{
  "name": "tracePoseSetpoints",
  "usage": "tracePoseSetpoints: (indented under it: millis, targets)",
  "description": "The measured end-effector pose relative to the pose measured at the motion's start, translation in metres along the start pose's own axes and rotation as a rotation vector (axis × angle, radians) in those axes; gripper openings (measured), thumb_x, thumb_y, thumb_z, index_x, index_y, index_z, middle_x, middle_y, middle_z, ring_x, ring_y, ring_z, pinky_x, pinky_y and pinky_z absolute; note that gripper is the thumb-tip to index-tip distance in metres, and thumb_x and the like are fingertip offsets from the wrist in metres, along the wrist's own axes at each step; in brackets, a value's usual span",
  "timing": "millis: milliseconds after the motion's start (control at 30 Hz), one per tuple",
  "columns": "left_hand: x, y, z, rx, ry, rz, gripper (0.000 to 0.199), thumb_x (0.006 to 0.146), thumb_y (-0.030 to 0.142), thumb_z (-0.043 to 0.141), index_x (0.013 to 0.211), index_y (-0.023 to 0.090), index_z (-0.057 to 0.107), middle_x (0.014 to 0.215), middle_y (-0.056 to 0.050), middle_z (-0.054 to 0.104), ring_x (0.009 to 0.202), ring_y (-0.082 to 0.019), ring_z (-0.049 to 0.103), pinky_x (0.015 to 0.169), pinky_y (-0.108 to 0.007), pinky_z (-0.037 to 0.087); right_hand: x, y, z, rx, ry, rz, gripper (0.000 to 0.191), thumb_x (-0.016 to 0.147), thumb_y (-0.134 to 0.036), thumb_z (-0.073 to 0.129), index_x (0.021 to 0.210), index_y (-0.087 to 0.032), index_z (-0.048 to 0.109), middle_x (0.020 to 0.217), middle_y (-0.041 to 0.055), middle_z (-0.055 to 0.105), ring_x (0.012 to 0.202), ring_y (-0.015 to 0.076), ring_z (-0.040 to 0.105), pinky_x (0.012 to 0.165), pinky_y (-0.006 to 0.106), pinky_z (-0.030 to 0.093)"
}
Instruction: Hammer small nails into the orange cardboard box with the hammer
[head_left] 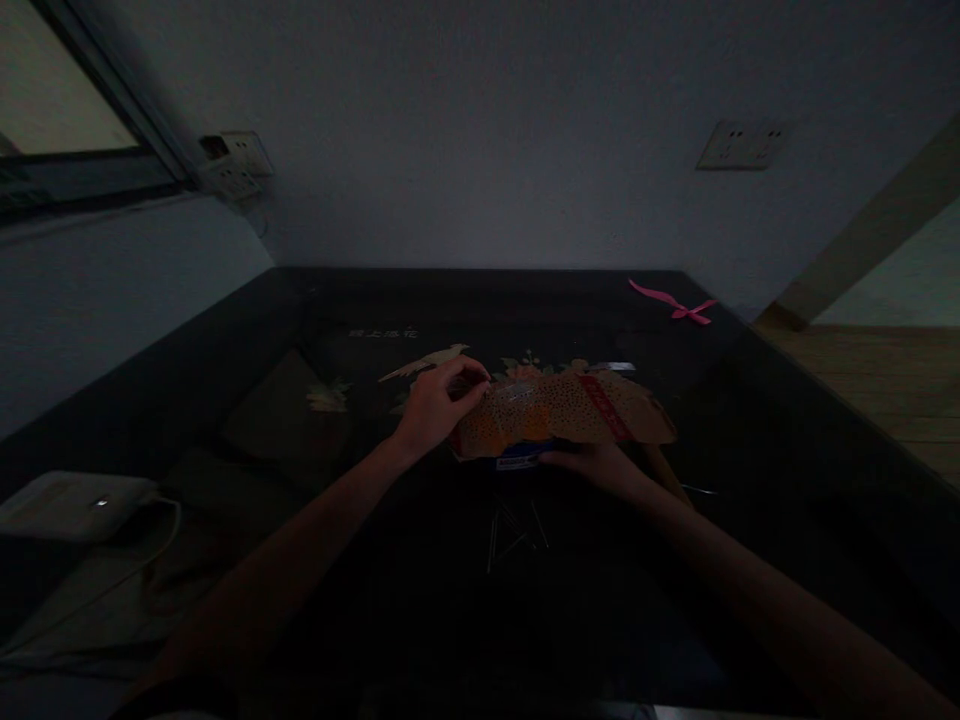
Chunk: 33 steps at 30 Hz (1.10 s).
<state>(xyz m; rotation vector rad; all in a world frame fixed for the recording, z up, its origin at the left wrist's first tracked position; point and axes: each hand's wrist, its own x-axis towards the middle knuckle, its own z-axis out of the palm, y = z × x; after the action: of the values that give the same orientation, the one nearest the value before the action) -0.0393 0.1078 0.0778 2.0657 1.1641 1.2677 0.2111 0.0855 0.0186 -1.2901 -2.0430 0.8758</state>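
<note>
A dotted brown cardboard piece (570, 408) with a red printed band is raised at a tilt above the dark table. A shiny patch shows near its upper left. My left hand (439, 400) is at its left end, thumb and forefinger pinched together at the upper edge; whatever is between the fingertips is too small to make out. From below, my right hand (600, 465) grips the cardboard along its near edge, with most fingers hidden underneath. Beside the right thumb, a blue part with a pale label (519, 460) shows under the cardboard.
Several thin sticks (511, 535) lie on the dark tabletop (450, 610) in front of the hands. A pink ribbon (679, 307) rests at the back right. On the left are a white device (82, 505) and its cable (169, 530). Behind stands a wall with sockets (742, 145).
</note>
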Motion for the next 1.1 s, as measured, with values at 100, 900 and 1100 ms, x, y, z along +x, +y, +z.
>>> tracePoseSetpoints:
  millis: [100,900,1100]
  targets:
    - [0.0,-0.002,0.0,0.042,0.008,0.021,0.007,0.083,0.022,0.06,0.088,0.018,0.062,0.088,-0.003,0.068,0.082,-0.015,0.065,0.075,-0.028,0.054,-0.003,0.001,-0.003,-0.073,-0.011,-0.029,0.043,0.079,-0.031,0.067,0.121,-0.024,0.061,0.119,0.0076,0.068,0.115,0.0267,0.06,0.101,0.048,0.044]
    - [-0.005,-0.007,0.002,0.013,-0.04,0.003,0.005,0.083,0.02,0.059,0.088,0.017,0.061,0.086,-0.002,0.068,0.081,-0.014,0.066,0.074,-0.028,0.054,-0.074,0.062,-0.103,-0.394,0.122,0.399,0.075,0.066,-0.026,0.059,0.139,-0.011,0.044,0.11,0.0185,0.07,0.092,0.036,0.069,0.077,0.046,0.054]
    - [-0.005,-0.008,0.005,-0.049,-0.037,-0.019,0.005,0.082,0.02,0.059,0.086,0.017,0.061,0.085,-0.003,0.069,0.079,-0.015,0.067,0.076,-0.031,0.055,-0.069,0.05,-0.124,-0.171,0.195,0.435,0.074,0.065,-0.033,0.057,0.135,-0.008,0.047,0.128,0.0213,0.06,0.105,0.0358,0.064,0.08,0.043,0.055]
